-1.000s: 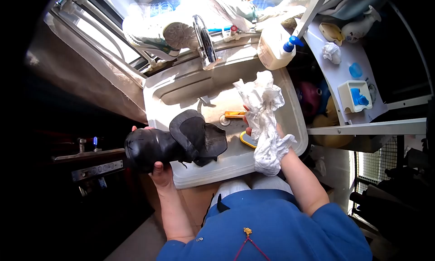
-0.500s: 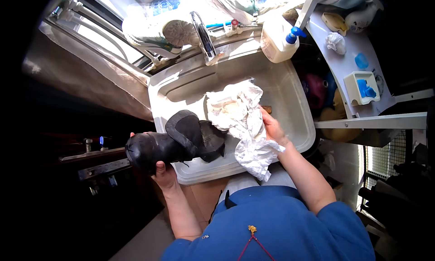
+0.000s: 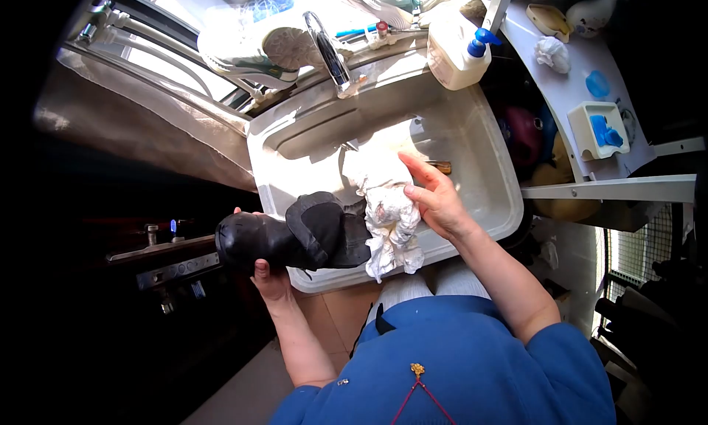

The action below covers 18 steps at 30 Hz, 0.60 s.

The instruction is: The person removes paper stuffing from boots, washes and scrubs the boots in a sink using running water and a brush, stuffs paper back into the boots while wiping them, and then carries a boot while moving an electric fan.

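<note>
A black shoe (image 3: 254,240) lies on its side over the left part of the sink, its toe to the left. My left hand (image 3: 267,276) is closed around the toe end from beneath, thumb at the near side. Against the shoe's open end rests a crumpled white cloth (image 3: 394,218). My right hand (image 3: 435,196) holds the cloth from its right side, fingers curved over the edge. Behind that hand, a brown-orange object (image 3: 441,167) lies partly hidden in the sink (image 3: 483,130).
Beyond the sink stand a faucet (image 3: 328,52), a pump bottle (image 3: 453,56) and a light shoe (image 3: 258,52). At right, a white shelf (image 3: 546,122) holds crumpled paper (image 3: 552,54) and a white box (image 3: 596,130) with a blue item.
My right hand has carried the white cloth left to the shoe's opening and bunched it there. The yellow-rimmed object in the sink is now out of sight. My left hand still holds the shoe.
</note>
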Tool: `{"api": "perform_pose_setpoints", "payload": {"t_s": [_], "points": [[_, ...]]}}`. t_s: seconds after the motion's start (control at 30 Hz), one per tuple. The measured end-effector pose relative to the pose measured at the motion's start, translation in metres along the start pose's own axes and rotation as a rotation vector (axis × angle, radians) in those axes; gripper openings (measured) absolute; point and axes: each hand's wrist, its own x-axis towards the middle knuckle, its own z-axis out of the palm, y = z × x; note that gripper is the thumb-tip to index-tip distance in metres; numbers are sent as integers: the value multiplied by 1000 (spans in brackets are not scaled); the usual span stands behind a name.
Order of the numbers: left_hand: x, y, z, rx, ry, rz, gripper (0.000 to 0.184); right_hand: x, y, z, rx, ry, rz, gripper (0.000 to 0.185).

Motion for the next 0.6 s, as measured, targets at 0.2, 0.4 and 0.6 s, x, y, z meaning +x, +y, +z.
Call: {"api": "perform_pose_setpoints", "payload": {"t_s": [0.2,0.4,0.6], "points": [[23,-5,9,3,-353,-255,110,14,-14,-1,14,-12,-75,58],[30,-33,46,-120,-545,-490,105,28,-19,23,-5,-192,-206,53],[31,-39,52,126,-571,-301,101,35,-15,8,-309,-197,-399,44]]}}
